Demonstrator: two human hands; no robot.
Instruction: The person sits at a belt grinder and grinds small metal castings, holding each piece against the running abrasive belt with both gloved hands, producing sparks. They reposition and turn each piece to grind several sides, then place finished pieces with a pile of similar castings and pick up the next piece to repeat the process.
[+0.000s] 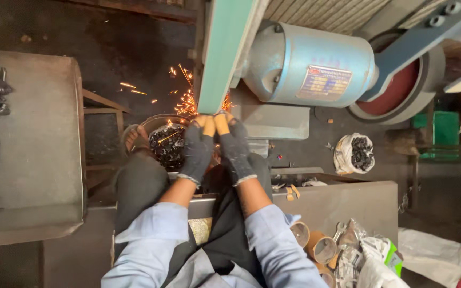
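Both gloved hands, left hand (197, 149) and right hand (234, 146), pressed together at the sanding belt (224, 58), above a parts basin (166, 141).

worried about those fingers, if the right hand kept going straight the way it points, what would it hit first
Most likely the green belt. The right hand points up at the belt's lower end, fingertips already at it where sparks fly. Any gap or contact between them can't be told.

Both gloved hands, left hand (197, 149) and right hand (235, 146), pressed together against the green sanding belt (225, 53); sparks (188, 101) flew above a bowl of metal parts (167, 144).
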